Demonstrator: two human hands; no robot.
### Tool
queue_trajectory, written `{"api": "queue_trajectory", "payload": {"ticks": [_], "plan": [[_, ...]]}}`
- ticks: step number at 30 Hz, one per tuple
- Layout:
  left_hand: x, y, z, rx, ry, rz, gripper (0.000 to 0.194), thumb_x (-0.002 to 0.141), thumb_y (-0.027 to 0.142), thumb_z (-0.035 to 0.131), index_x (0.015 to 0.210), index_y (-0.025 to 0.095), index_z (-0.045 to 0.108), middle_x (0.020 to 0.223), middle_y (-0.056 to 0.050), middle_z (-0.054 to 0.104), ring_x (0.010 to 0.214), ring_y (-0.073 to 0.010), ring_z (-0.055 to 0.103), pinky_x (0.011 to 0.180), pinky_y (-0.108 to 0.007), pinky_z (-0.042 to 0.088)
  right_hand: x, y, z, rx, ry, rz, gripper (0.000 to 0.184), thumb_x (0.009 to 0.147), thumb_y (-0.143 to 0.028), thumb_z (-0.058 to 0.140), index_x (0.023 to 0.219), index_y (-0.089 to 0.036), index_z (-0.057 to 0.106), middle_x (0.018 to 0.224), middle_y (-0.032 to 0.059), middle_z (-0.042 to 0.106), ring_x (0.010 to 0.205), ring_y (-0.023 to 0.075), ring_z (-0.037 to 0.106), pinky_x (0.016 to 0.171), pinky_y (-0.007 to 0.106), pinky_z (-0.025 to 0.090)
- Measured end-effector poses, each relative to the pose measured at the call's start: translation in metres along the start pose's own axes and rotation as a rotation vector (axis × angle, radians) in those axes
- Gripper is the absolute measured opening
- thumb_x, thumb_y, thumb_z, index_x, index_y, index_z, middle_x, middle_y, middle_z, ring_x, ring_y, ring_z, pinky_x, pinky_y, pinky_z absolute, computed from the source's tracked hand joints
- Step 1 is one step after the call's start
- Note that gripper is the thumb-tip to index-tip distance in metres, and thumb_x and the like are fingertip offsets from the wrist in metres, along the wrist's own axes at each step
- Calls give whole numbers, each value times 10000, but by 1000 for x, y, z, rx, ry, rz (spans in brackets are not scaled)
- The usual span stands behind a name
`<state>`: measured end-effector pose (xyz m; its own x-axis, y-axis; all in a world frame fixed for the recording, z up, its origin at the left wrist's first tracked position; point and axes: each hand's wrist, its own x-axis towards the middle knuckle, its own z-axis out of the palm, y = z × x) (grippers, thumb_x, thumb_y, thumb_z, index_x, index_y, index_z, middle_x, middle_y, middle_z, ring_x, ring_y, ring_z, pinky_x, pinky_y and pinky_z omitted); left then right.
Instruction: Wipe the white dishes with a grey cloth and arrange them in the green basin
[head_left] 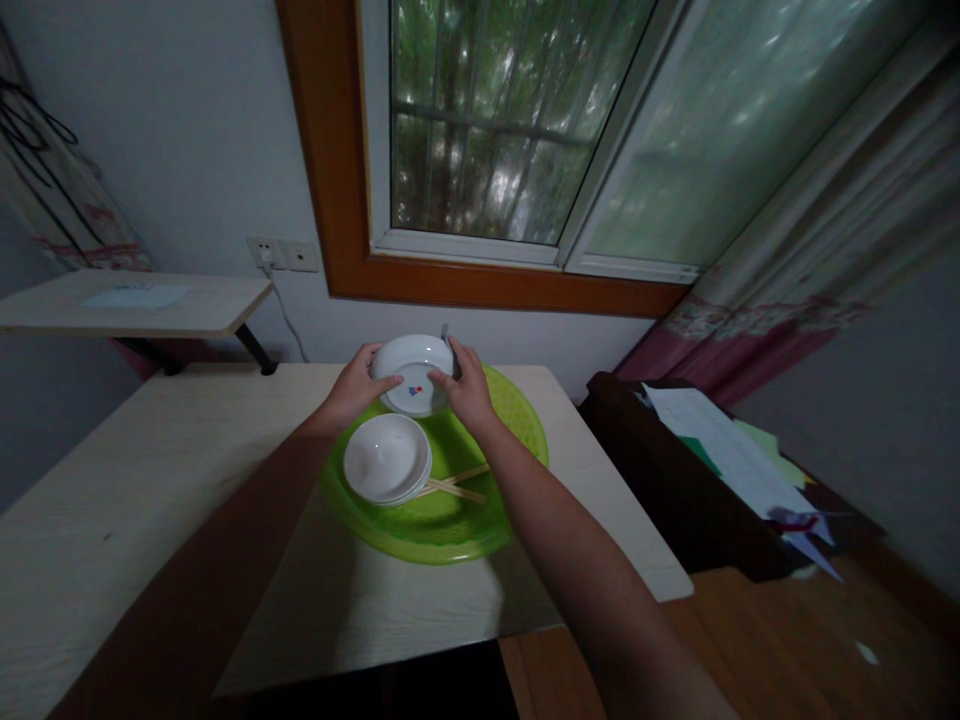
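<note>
A white plate [412, 375] with a small red and blue mark in its middle is held between my two hands, tilted, over the far part of a green basin-like tray [465, 535]. My left hand [356, 388] grips its left rim with the thumb over the plate. On the right rim my right hand [470, 388] is closed the same way. Nearer to me, a stack of white bowls [386, 458] sits on the tray. Light wooden chopsticks [457, 488] lie crossed beside the bowls. A thin grey tip [445, 331] shows behind the plate; its kind cannot be made out.
The tray rests on a pale wooden table [187, 470]. A raised shelf [135, 300] stands at the left, near a wall socket [281, 254] with a cord. Behind is a window [495, 130]. Papers [720, 450] lie on a dark piece of furniture [660, 480] at the right.
</note>
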<state>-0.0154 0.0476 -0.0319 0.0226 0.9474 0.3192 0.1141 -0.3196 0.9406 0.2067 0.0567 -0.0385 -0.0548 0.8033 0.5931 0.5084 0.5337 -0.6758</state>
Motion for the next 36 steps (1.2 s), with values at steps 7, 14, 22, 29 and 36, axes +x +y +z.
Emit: {"api": "queue_trajectory", "payload": {"ticks": [7,14,22,29,36], "plan": [[-2,2,-1,138,-6,46,547,628,265,893,1121,213,662,1090,-72,696,1017,-274,640,945,-390,484,0,6,-1,-23,-91,-39,657,898,-311,661,1520,-194,487,1418,144,592,1315,294,542,1168,479,415],[-5,5,0,146,-41,37,510,624,236,879,1099,219,696,1064,-63,721,964,-275,655,923,-394,493,-2,14,4,-50,-145,-49,648,912,-271,623,1539,-226,467,1459,134,581,1341,288,527,1180,483,395],[0,-6,1,228,-37,43,519,610,214,880,1099,216,709,1067,-90,718,968,-306,660,953,-439,480,-6,0,8,-175,-198,-113,602,939,-213,600,1523,-133,479,1498,178,556,1389,276,506,1203,455,387],[3,-7,0,208,12,26,511,539,184,870,1011,213,678,954,-55,705,938,-299,647,955,-435,475,-13,-33,10,-333,-328,-343,484,1055,-266,433,1530,-190,488,1621,105,450,1551,254,333,1281,522,250],[3,-3,0,184,1,-9,480,537,158,867,968,219,667,895,-35,692,889,-286,645,904,-405,484,-11,-34,11,-325,-307,-348,448,1052,-291,450,1477,-206,563,1579,88,511,1527,217,385,1283,456,286]]}}
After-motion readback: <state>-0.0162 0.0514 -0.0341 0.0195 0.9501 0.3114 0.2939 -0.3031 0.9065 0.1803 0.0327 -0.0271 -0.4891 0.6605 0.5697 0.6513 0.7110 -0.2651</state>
